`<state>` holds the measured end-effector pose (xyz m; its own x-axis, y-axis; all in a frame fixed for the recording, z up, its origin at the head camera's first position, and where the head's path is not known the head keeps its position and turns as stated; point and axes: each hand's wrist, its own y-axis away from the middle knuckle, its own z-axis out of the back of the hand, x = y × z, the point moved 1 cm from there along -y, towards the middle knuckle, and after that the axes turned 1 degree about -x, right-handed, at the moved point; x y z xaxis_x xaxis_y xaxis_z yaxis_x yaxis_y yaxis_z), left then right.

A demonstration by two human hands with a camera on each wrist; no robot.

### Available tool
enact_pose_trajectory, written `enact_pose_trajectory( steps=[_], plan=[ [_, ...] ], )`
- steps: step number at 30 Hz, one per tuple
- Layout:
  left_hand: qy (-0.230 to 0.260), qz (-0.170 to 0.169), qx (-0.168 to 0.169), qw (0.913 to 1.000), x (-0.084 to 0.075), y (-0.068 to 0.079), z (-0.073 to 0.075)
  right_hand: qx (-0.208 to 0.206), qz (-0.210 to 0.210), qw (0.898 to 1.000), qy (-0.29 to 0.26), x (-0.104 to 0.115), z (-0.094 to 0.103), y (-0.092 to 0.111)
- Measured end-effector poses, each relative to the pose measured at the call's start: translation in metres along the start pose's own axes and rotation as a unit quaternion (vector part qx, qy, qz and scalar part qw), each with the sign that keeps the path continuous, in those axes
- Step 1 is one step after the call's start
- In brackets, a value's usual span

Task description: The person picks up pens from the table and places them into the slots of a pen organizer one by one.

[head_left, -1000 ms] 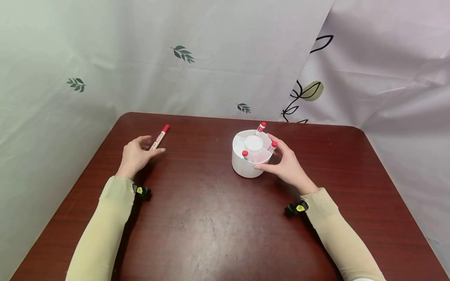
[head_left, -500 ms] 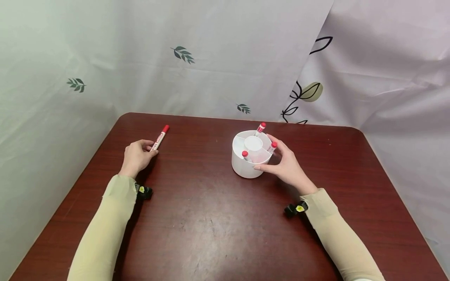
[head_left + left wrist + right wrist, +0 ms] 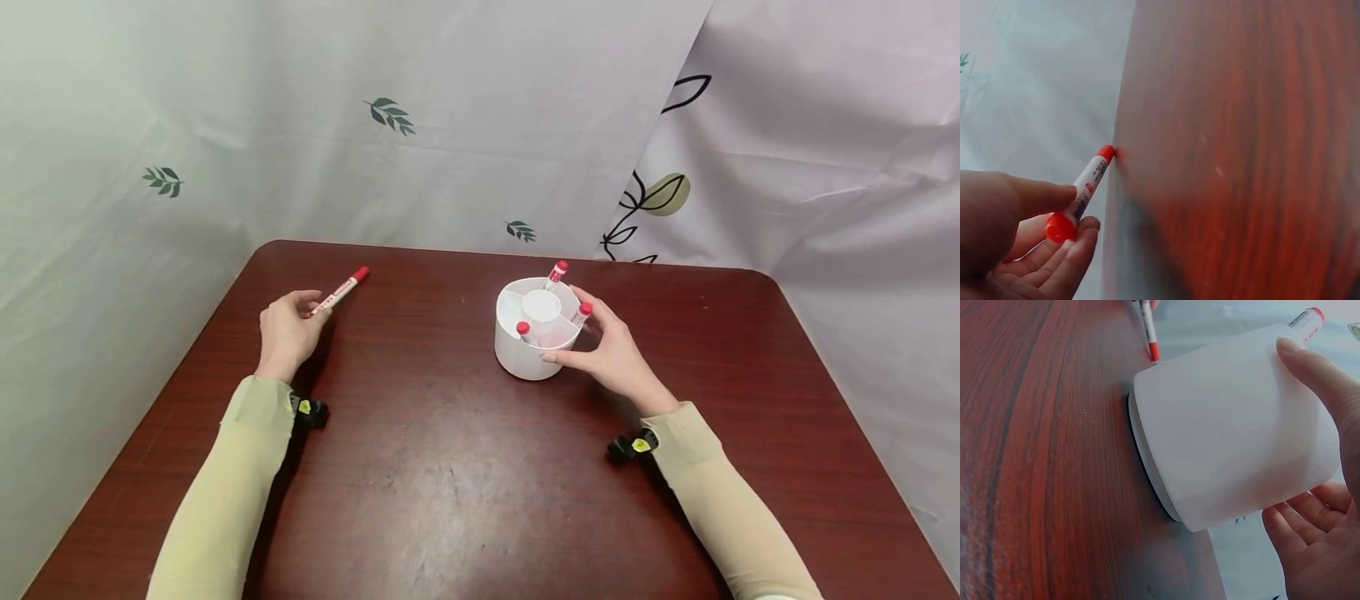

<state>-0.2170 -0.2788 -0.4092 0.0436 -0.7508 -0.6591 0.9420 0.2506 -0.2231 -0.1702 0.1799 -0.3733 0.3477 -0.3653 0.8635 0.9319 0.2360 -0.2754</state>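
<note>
My left hand (image 3: pixel 288 330) pinches a white marker with a red cap (image 3: pixel 341 292) between thumb and fingers, at the left of the table. In the left wrist view the marker (image 3: pixel 1085 194) slants away from the hand, its red cap toward the tabletop. My right hand (image 3: pixel 611 350) grips the right side of a round white pen holder (image 3: pixel 517 357), thumb on the near wall and fingers behind. The holder has several compartments round a central disc. Three red-capped markers stand in it: one at the back (image 3: pixel 556 273), one at the right (image 3: pixel 582 313), one at the front (image 3: pixel 524 331).
The dark red wooden table (image 3: pixel 450 467) carries everything. Pale curtains with leaf prints (image 3: pixel 450 125) hang behind it and along its sides. A small black camera (image 3: pixel 311 412) sits on the left wrist, another (image 3: pixel 622 448) on the right.
The left thumb and fingers have closed on the marker, and its capped end has swung a little to the right. The right hand and the pen holder have stayed in place.
</note>
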Motion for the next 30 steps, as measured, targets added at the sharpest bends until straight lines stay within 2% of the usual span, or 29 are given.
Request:
enact_pose_trajectory(
  steps=[6,11,16,22,30],
  plan=[
    [0.048,0.018,-0.067,0.9965,-0.006,0.002,0.0,0.001,-0.002,1.0,-0.005,0.0,-0.002,0.001],
    [0.134,0.037,-0.119,0.9831,-0.014,0.006,-0.001,0.002,0.0,1.0,-0.01,-0.001,-0.002,0.0],
    [0.214,-0.006,-0.168,0.9623,-0.028,0.006,-0.001,-0.001,-0.004,1.0,-0.01,0.0,0.0,0.0],
    [0.304,-0.056,-0.179,0.9341,-0.053,0.013,-0.005,-0.001,-0.003,1.0,-0.011,-0.001,0.001,0.0],
    [0.414,-0.109,-0.177,0.8864,-0.112,0.032,-0.001,-0.001,0.002,1.0,-0.011,-0.003,0.0,-0.001]
  ],
)
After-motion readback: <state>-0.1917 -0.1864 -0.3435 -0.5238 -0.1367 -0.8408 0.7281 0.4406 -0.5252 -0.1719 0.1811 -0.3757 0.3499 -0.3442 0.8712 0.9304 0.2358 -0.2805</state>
